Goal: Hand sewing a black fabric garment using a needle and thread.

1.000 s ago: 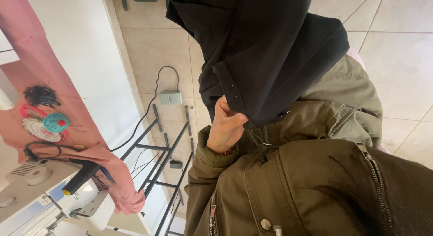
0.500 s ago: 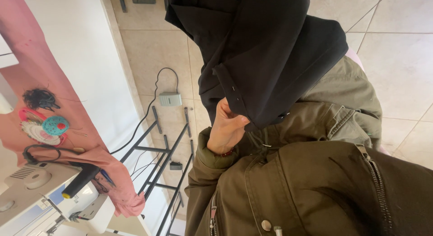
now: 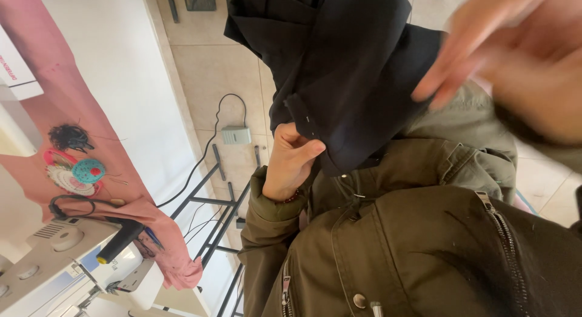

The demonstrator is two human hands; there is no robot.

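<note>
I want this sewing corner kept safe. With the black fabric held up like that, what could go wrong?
The black fabric hangs from only the left hand; the blurred right hand is not gripping it, so it might slip to the floor. The cable crossing the floor to the grey box could snag a foot.

the right hand (image 3: 515, 62) is showing only as a blur, running off the top and right edges, so its grip is impossible to judge. the black garment (image 3: 345, 68) is running past the top edge and hiding the left hand's (image 3: 290, 162) fingertips. the sewing machine (image 3: 54, 256) is being cut off at the bottom left corner.
</note>
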